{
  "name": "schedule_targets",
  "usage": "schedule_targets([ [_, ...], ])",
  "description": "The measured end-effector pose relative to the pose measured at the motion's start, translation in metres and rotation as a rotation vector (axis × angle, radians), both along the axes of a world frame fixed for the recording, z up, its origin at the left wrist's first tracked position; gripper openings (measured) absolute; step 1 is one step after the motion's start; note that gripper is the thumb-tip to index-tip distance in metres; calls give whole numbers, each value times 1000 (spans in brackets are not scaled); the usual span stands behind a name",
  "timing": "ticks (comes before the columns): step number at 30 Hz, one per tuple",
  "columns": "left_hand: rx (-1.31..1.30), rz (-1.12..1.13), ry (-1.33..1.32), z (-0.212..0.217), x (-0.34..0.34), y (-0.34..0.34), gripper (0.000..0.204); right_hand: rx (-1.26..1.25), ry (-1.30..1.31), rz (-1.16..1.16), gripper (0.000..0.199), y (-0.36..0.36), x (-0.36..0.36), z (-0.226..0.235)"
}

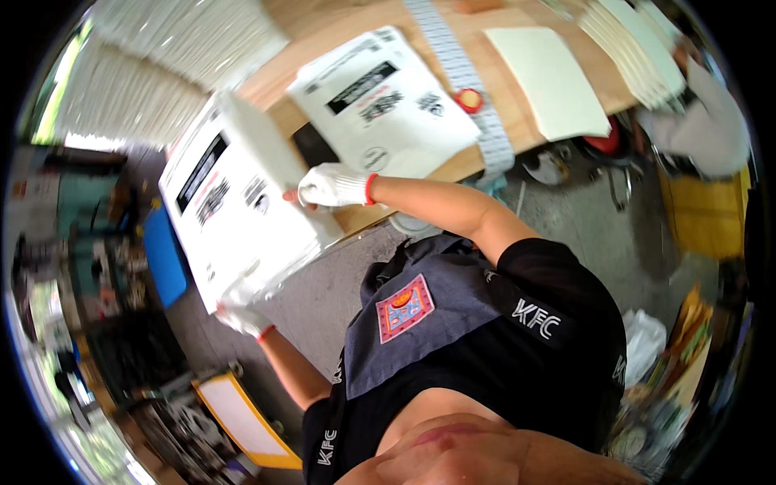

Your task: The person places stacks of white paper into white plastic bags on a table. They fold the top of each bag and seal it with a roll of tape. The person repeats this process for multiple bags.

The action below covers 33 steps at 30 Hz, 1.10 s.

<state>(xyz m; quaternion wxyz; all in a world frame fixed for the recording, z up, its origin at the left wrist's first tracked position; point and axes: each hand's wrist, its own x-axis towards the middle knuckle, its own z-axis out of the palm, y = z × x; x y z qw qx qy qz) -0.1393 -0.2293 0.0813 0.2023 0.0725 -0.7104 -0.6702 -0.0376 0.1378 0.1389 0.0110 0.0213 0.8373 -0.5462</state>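
Observation:
A thick stack of flat white printed bags or sheets [267, 174] lies at the left end of the table and reaches past its near edge. My left hand [242, 320], in a white glove with a red cuff, is at the stack's nearest corner, its fingers closed on the edge. Also gloved, my right hand [331, 186] is curled at the stack's right side, bare fingertips toward it; what it pinches, if anything, is hidden. A second white printed pile [436, 133] lies to the right, with a dark flat piece [314, 145] between the two.
Tall white stacks [129, 89] stand at far left. A patterned strip [453, 61] crosses the wooden table [339, 16], with a red tape roll [469, 100] on it. Cream sheets [550, 81] lie right. Another person's sleeve [703, 129] shows far right. A blue panel [165, 257] stands left.

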Motion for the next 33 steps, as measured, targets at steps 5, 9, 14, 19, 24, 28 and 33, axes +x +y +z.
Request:
schedule_targets([
  [5,93,-341,-643,-134,106,31,28,64,64,-318,21,79,123,-37],
  [9,-212,-963,-265,-175,146,123,17,885,-99,-905,13,177,247,-68],
  [14,-483,-1266,185,-34,165,288,18,1197,-414,-914,38,261,346,-104],
  [19,-365,-1636,112,2,185,383,21,1134,-328,-761,22,287,371,-111],
  [24,-25,-1898,-806,-8,228,459,37,1287,-46,-683,16,274,363,-55],
  [28,524,-1809,-1509,-83,238,507,29,1325,243,-555,14,166,336,-15],
  [33,-145,-1699,-981,-24,230,480,31,137,306,-1083,30,154,356,-27],
])
